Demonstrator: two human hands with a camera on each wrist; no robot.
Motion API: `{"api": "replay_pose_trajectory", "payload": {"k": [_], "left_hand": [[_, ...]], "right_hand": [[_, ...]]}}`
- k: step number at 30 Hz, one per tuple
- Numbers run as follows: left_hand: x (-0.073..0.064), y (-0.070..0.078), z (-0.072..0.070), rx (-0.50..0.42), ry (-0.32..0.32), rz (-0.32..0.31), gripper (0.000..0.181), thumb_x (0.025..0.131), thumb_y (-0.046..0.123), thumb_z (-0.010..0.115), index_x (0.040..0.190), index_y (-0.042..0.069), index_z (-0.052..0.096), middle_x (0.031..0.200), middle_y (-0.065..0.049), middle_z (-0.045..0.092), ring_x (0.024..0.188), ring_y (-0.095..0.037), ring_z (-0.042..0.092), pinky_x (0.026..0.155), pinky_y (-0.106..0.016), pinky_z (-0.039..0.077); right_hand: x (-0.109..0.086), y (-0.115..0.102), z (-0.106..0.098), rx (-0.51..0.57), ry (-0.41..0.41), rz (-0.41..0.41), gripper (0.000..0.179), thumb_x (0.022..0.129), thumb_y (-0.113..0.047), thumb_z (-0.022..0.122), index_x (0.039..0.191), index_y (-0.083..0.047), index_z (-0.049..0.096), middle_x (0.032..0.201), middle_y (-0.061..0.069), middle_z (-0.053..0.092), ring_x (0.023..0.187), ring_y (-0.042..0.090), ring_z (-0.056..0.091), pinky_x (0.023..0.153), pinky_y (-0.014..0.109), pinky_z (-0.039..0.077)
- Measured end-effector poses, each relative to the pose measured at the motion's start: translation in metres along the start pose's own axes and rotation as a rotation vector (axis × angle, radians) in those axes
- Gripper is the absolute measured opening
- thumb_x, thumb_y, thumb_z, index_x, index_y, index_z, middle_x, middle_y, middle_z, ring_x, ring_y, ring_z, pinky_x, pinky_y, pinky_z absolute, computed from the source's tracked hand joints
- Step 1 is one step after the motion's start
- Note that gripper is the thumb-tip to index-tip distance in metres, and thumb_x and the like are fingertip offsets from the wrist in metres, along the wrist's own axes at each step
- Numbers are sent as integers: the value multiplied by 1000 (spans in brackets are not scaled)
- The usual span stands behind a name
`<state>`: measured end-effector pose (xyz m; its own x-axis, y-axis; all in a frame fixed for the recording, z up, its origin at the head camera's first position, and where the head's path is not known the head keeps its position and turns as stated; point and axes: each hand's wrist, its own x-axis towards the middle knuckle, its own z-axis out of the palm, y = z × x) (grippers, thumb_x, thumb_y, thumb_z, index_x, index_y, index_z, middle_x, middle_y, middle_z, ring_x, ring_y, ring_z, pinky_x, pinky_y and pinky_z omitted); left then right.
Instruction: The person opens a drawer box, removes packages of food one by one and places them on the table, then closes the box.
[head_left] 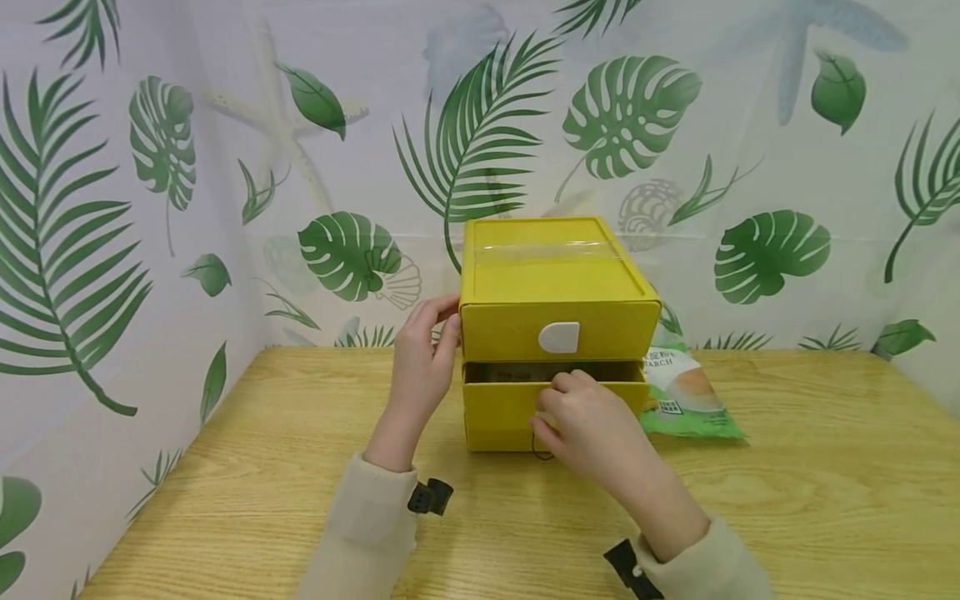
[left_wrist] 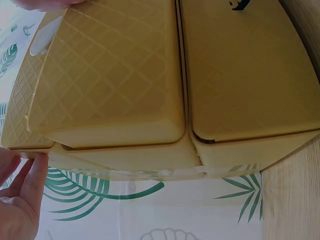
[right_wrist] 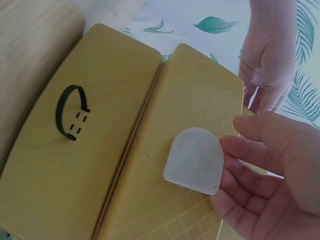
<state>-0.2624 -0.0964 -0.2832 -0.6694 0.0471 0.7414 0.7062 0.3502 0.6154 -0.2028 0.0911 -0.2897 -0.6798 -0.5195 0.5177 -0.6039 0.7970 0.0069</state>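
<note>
A yellow drawer cabinet (head_left: pixel 558 262) stands on the table. One drawer (left_wrist: pixel 112 70) under the top one is pulled partly out, with a dark gap above its front in the head view. My right hand (head_left: pixel 588 425) grips that drawer, fingers curled at its upper edge. In the right wrist view the fingertips are right at its white pull tab (right_wrist: pixel 195 160). Below it, the bottom front carries a black loop handle (right_wrist: pixel 65 110). My left hand (head_left: pixel 423 358) touches the cabinet's left side near the top front corner, fingers fairly straight. The top drawer's white tab (head_left: pixel 559 337) is free.
A green and white bag of starch (head_left: pixel 686 387) leans behind the cabinet's right side. Clear tape (head_left: pixel 547 250) runs across the cabinet top. The wood-grain table (head_left: pixel 300 467) meets a leaf-patterned backdrop (head_left: pixel 480 125) at the back and left.
</note>
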Motion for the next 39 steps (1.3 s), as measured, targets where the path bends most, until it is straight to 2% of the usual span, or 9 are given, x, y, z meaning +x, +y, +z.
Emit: {"api": "replay_pose_trajectory", "payload": {"k": [4, 13, 26, 33, 39], "left_hand": [[0, 0, 0, -5, -1, -4, 23, 91, 5, 46, 111, -5, 54, 103, -15, 55, 91, -23, 54, 64, -25, 52], [1, -1, 0, -1, -1, -8, 23, 91, 5, 46, 111, -5, 54, 103, -15, 55, 92, -23, 54, 65, -24, 52], [1, 2, 1, 0, -13, -13, 23, 92, 5, 46, 111, -4, 54, 103, -15, 55, 92, -22, 54, 65, -25, 52], [0, 0, 0, 3, -10, -10, 23, 91, 5, 46, 111, -4, 54, 103, -14, 55, 92, -22, 54, 66, -25, 52], [0, 0, 0, 8, -7, -14, 23, 91, 4, 46, 111, -4, 54, 103, -14, 55, 93, -21, 54, 66, -23, 51]], "right_hand": [[0, -4, -6, -10, -4, -7, 13, 74, -9, 65, 63, -10, 58, 58, -5, 39, 56, 12, 35, 46, 20, 34], [-2, -8, -11, -17, -23, -6, 15, 73, -10, 67, 62, -11, 58, 59, -6, 41, 56, 11, 38, 48, 20, 37], [-10, -10, -12, -14, 40, -45, 17, 70, -5, 65, 58, -12, 56, 57, -6, 39, 55, 10, 37, 44, 18, 34], [-15, -12, -13, -4, 54, -70, 13, 68, -4, 67, 61, -10, 58, 61, -4, 46, 57, 11, 40, 46, 19, 39], [-20, -14, -14, 7, 77, -91, 15, 66, -2, 69, 61, -10, 58, 62, -4, 45, 58, 11, 41, 47, 19, 41]]}}
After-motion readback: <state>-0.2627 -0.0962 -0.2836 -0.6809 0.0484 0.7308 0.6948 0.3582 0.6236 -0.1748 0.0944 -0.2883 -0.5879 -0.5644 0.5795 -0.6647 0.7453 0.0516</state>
